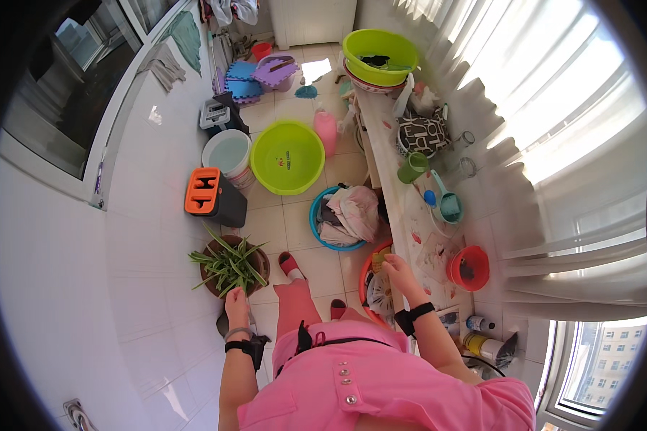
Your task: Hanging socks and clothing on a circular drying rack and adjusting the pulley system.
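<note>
Two bare hands: left hand [237, 309] near a potted plant [230, 267], right hand [402, 276] at a yellow piece [378, 261]

From the left, a glossy white tiled wall [151, 309] rises beside the left hand. Its fingers are curled inward; whether they pinch anything, I cannot tell. The plant sits just ahead of them: long, narrow green leaves, some with paler stripes, arching over the rim of a round brown pot [263, 271]. Whether those fingers touch it is unclear.

Between both hands' fingers, pale floor tiles [320, 271] run forward past red slippers [291, 267]. This strip of room is bounded ahead by a wide lime-green basin [287, 183] and a blue basin [314, 215] heaped with pale pink cloth [358, 208].

Farther right, an orange-red basin [364, 286] lies beside the right fingers, which are drawn together at the small, dull yellow piece; I cannot confirm a pinch. A crumpled, see-through plastic bag [379, 294] lies in the basin, nearer the body than these fingers. Close on their right, a long cream bench [415, 205] limits sideways movement.
</note>
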`<state>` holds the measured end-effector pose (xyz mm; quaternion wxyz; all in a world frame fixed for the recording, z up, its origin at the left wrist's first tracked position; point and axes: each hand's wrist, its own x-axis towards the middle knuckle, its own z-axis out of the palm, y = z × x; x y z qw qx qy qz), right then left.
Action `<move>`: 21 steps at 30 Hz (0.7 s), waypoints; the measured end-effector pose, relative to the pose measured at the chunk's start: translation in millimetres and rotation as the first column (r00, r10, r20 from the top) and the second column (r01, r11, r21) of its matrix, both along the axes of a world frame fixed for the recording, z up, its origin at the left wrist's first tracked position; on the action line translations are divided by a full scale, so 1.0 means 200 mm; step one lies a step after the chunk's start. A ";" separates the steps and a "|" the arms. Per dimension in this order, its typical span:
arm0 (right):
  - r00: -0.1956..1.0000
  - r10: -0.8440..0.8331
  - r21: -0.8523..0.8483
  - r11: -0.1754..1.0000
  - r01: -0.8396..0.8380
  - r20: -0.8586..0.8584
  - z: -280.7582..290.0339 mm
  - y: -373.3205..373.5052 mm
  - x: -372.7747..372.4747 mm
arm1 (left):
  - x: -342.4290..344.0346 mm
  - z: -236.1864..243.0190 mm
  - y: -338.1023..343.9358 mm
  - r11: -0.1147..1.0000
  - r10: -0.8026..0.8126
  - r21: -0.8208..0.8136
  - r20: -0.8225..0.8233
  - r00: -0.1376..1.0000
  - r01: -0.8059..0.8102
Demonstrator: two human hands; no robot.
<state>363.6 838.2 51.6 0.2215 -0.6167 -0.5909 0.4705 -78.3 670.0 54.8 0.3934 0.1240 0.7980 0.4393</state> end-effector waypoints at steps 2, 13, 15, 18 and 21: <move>1.000 -0.006 0.004 1.000 0.006 -0.006 0.03 0.14 -0.09 | -0.08 -0.06 0.15 1.000 0.019 -0.020 0.014 1.000 -0.019; 0.991 -0.123 -0.101 0.987 0.128 0.060 0.04 1.03 -0.78 | -0.89 -0.13 1.17 0.977 -0.103 -0.179 0.070 0.992 0.115; 0.990 -0.044 0.029 0.999 0.040 0.131 0.15 1.24 -0.95 | -1.02 0.03 1.42 0.968 -0.152 -0.193 0.056 0.987 0.160; 0.995 -0.058 0.105 0.993 0.049 0.078 0.23 1.53 -1.14 | -1.27 -0.10 1.67 0.974 -0.132 -0.185 0.022 0.991 0.134; 0.992 -0.116 0.166 0.980 0.105 0.055 0.30 1.70 -1.23 | -1.33 -0.01 1.94 0.972 -0.202 -0.113 0.029 0.979 0.204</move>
